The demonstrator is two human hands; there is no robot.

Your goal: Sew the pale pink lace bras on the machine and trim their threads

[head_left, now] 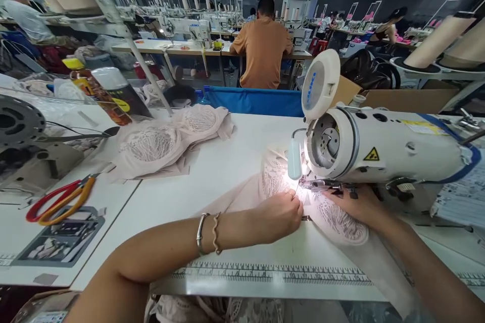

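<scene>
1. The lace garment lies on the bench under the head of the sewing machine, one lace cup to each side of the needle area, so the sewing appears to be partway through.
2. The left hand has its thumb and fingertips drawn together in a pinch beside the needle area; whether thread or a cloth edge is between them, I cannot tell.
3. The right hand rests on the garment beneath the machine arm; with its fingers partly covered, I cannot tell whether it grips.
4. What is left probably includes finishing this seam and freeing the piece, since it is not yet clear of the machine.
5. A pile of similar lace cups lies to the left; nothing shows whether these are sewn or waiting. More lace pieces sit below the front edge, cut off by the frame.
6. Glare near the lamp washes out the stitching, and the needle is hard to make out.
7. The garment's trailing cloth runs partly behind the right forearm, leaving its full outline hidden.
</scene>
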